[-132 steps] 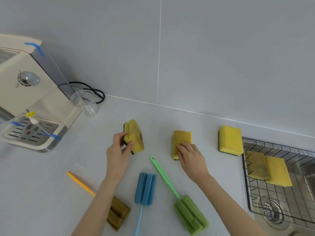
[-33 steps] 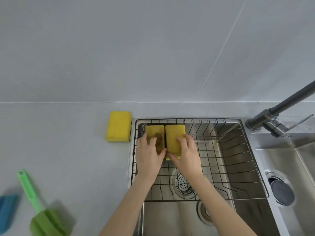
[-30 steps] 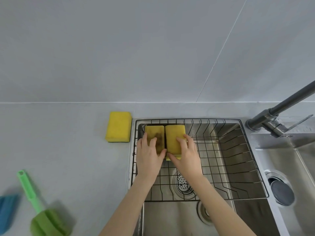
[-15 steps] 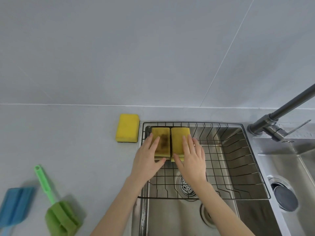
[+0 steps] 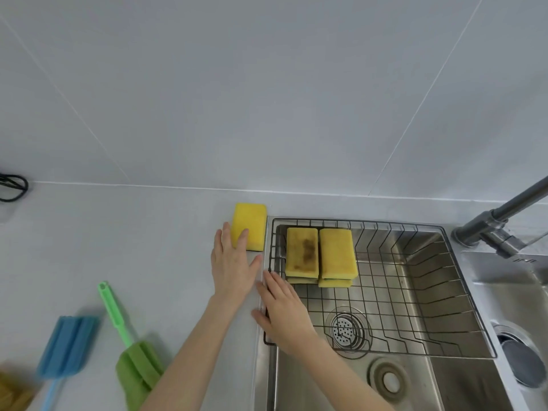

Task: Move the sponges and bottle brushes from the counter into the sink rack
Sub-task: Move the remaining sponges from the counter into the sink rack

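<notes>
A wire sink rack (image 5: 415,295) sits in the steel sink. Several yellow sponges lie stacked in its back left corner: a stained one (image 5: 302,252) and a cleaner one (image 5: 337,253) on top. A bright yellow sponge (image 5: 251,222) lies on the counter just left of the rack. My left hand (image 5: 232,262) is open and flat, its fingertips touching that sponge's near edge. My right hand (image 5: 281,307) is open, hovering over the rack's left rim. A green bottle brush (image 5: 127,345) and a blue bottle brush (image 5: 66,342) lie on the counter at the lower left.
A grey faucet (image 5: 498,221) reaches in from the right. A second basin with a drain (image 5: 522,363) is at the far right. A black cable (image 5: 13,188) lies at the left edge. A brownish sponge (image 5: 13,393) shows in the bottom left corner.
Both hands let go of the two sponges in the rack and moved left. My left hand now touches the sponge on the counter. The view has shifted left.
</notes>
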`<move>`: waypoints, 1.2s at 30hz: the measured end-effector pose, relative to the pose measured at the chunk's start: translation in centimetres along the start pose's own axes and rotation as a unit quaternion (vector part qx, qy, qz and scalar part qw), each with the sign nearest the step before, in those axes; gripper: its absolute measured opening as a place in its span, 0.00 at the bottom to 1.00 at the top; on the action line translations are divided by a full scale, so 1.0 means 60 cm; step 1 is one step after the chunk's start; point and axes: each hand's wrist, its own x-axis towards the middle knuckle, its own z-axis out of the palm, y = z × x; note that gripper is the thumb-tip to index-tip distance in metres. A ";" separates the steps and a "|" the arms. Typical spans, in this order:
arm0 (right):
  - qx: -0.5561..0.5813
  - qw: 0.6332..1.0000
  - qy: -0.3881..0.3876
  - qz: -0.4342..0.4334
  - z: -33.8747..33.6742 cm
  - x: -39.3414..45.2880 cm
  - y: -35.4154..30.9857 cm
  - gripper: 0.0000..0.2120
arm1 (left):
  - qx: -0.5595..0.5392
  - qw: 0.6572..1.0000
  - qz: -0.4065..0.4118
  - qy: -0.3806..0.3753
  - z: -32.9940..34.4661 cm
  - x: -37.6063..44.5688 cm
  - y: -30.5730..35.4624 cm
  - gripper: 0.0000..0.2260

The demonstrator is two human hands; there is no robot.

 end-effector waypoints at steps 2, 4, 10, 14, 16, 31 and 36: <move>0.004 1.000 -0.008 0.003 0.007 -0.003 -0.003 0.24 | -0.014 1.000 -0.005 0.004 0.001 0.006 -0.001 0.25; 0.002 1.000 -0.006 0.003 0.009 -0.005 -0.002 0.25 | -0.035 0.999 -0.017 0.014 0.003 0.013 0.003 0.24; -0.015 1.000 -0.027 -0.003 0.001 0.000 0.004 0.25 | -0.063 0.995 -0.044 0.059 0.008 0.033 0.018 0.21; -0.034 0.999 -0.032 -0.014 0.006 0.001 0.009 0.25 | -0.194 0.973 -0.106 0.070 -0.007 0.042 0.005 0.16; -0.023 0.999 -0.038 -0.015 0.005 0.001 0.012 0.25 | -0.371 0.909 -0.185 0.037 -0.031 0.042 0.007 0.11; 0.468 0.848 0.217 0.119 -0.189 -0.036 0.064 0.21 | -0.797 0.512 -0.167 -0.274 -0.050 -0.060 0.124 0.13; 0.471 0.839 0.218 0.161 -0.194 -0.061 0.098 0.18 | -0.760 0.577 -0.164 -0.251 -0.020 -0.080 0.169 0.18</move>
